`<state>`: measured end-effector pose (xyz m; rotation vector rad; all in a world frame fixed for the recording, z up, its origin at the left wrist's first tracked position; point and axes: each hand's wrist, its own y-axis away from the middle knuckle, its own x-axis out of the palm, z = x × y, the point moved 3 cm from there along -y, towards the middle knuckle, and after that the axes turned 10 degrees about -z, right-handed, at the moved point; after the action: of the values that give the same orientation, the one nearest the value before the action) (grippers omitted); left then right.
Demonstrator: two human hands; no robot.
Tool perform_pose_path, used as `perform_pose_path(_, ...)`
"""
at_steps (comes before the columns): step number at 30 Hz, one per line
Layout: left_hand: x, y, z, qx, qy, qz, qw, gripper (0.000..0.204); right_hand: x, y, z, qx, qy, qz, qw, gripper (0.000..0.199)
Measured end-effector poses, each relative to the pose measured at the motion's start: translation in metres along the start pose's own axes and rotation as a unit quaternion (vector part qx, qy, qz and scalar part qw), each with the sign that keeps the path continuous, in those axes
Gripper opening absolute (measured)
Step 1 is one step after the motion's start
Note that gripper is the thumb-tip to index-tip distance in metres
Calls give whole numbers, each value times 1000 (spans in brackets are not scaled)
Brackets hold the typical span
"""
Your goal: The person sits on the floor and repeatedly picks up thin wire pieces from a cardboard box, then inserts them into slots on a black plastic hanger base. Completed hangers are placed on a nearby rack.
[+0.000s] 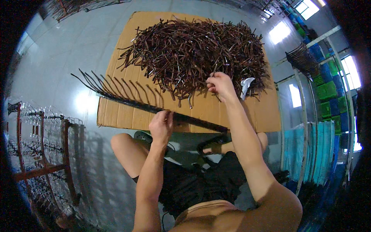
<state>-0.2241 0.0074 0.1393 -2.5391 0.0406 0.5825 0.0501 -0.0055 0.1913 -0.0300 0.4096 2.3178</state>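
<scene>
Brown curved strips [193,50], cardboard sheet [123,116]

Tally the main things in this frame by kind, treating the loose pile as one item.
Hands: 2, left hand and right hand
Cardboard sheet: 1
Pile of dark brown curved strips: 1
Long dark bar with hooked strips: 1
White scrap: 1
Total: 6

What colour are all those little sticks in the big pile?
Dark reddish brown; the pile of thin curved pieces shows best in the head view, lying on the cardboard sheet.
</scene>
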Motion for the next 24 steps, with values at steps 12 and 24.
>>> perform_pose_path(12, 33, -2, -11, -3, -32, 83, 996, 16, 60, 79, -55, -177, 55, 67, 980, 19)
perform_pose_path(24, 22, -4, 1, -4, -50, 1, 999, 15, 57, 39, 1, -342, 222, 87, 909, 23)
